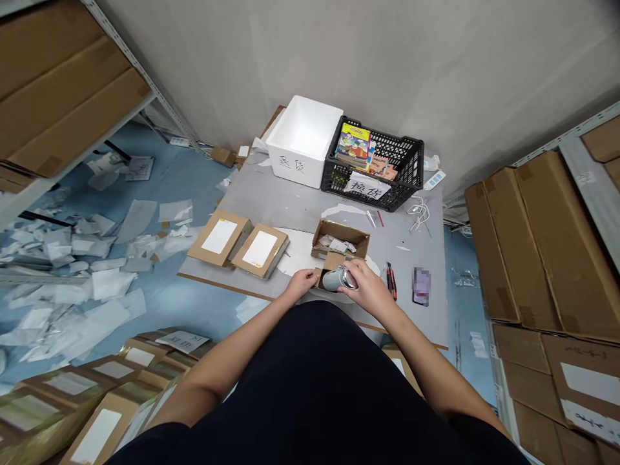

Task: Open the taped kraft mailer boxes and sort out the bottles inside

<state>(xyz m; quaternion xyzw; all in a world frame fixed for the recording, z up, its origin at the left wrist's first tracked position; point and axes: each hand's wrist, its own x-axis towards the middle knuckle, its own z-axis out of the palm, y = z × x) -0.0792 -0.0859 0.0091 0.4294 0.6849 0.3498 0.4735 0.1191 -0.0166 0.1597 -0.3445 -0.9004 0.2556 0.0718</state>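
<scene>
My right hand (364,284) is wrapped round a grey cylinder with a shiny silver end (334,280), which looks like a tumbler or a can. The cylinder lies tilted at the mouth of a small brown cardboard box (318,274); whether part of it is inside, I cannot tell. At the left of that box, my left hand (304,283) pinches its edge or flap between thumb and fingers. Just beyond stands a larger open carton (364,244) with white paper or packets in it. A red and black utility knife (391,281) lies right of my right hand.
Two labelled parcels (219,240) lie at the table's left. At the back stand a white foam box (296,169) and a black crate (411,163) holding books. A phone (421,287) and a white cable (419,213) are at right. Stacked cartons (520,239) flank the table; paper litters the floor.
</scene>
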